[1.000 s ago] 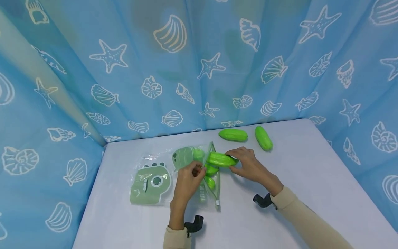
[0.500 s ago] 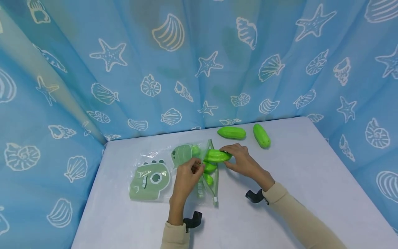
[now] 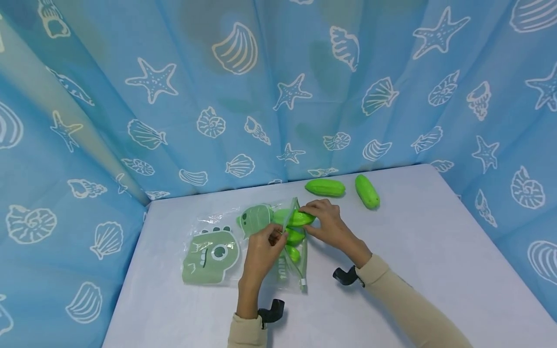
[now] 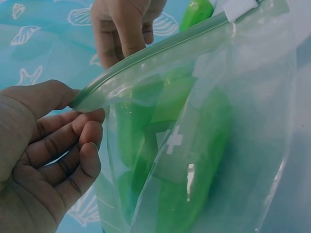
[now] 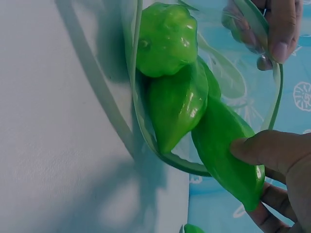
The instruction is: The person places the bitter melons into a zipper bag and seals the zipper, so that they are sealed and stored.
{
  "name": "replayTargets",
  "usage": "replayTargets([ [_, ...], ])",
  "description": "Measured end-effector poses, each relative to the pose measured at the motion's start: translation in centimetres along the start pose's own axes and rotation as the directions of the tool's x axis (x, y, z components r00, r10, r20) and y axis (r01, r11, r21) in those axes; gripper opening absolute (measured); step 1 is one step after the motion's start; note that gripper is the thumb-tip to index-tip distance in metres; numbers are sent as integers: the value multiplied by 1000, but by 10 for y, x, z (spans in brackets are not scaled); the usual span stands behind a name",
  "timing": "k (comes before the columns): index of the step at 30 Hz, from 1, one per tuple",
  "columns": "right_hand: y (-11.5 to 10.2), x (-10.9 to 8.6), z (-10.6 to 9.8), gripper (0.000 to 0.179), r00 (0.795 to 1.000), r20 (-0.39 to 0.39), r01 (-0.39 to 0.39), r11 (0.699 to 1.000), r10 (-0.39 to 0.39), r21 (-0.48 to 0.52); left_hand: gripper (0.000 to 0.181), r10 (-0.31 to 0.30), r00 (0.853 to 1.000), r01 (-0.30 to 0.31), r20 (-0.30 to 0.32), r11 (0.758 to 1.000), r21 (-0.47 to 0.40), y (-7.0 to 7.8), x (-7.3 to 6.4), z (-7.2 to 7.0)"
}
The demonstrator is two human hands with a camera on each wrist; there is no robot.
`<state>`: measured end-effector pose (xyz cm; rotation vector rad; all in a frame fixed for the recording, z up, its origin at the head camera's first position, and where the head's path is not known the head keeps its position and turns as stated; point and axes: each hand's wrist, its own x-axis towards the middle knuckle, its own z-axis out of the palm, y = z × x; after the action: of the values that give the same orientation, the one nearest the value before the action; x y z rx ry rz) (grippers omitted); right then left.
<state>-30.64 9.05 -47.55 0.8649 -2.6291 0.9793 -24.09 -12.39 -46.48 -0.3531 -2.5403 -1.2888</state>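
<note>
A clear zip bag [image 3: 239,282] with green dinosaur prints lies on the table, its slider end facing right. My left hand [image 3: 262,251] pinches the upper rim of its mouth between thumb and fingers, lifting it apart from the lower rim. Thumb and fingers of my right hand [image 3: 328,224] grip the pointed end of a glossy, ridged green cucumber-shaped vegetable [image 5: 223,145]. Its front part is inside the bag mouth. Beside it in the bag, more such vegetables show, among them one with its tip outward [image 5: 177,104] and a blunt-ended one [image 5: 167,41].
Two more green vegetables lie at the back of the white table [image 3: 413,241], one sideways [image 3: 325,187] and one slanted [image 3: 367,192]. A blue shell-print curtain [image 3: 261,96] stands behind the table and along its sides. A black mount sits on each wrist.
My right hand has moved left, sliding the held vegetable further into the bag mouth. My left hand stays at the rim. The two vegetables at the back lie where they were.
</note>
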Motion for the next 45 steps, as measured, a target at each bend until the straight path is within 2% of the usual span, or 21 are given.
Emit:
replayTargets([
  [9, 1, 4, 15, 44, 997, -68, -34, 999, 34, 6, 10, 11, 1000, -11, 12, 1000, -11, 2, 0, 0],
  [14, -1, 6, 21, 42, 996, -91, -2, 1000, 1, -18, 12, 8, 1000, -7, 12, 1000, -21, 0, -1, 1],
  [17, -2, 5, 17, 42, 994, -104, 32, 999, -34, -21, 10, -2, 1000, 2, 7, 1000, -21, -1, -4, 3],
  [21, 2, 3, 3, 41, 993, -114, 25, 1000, -26, -11, 9, -17, 1000, 17, -9, 1000, -13, -2, -6, 3],
  [25, 15, 2, -19, 38, 990, -134, -43, 998, 35, -54, 11, -22, 1000, 22, -8, 1000, -5, -2, -6, 3],
  [30, 45, -6, -45, 39, 977, -170, -148, 983, 127, -113, 12, -11, 1000, 11, -9, 1000, -5, -1, -4, 3],
  [33, 61, -13, -57, 40, 960, -189, -237, 962, 209, -138, 12, -5, 1000, 5, -15, 1000, -8, -1, -4, 3],
  [37, 79, -20, -69, 45, 928, -203, -349, 920, 313, -179, 11, -5, 1000, 5, -20, 1000, -10, -1, -4, 3],
  [45, 107, -33, -78, 63, 895, -238, -432, 868, 378, -246, 11, 4, 1000, -5, -14, 1000, -19, -1, -4, 4],
])
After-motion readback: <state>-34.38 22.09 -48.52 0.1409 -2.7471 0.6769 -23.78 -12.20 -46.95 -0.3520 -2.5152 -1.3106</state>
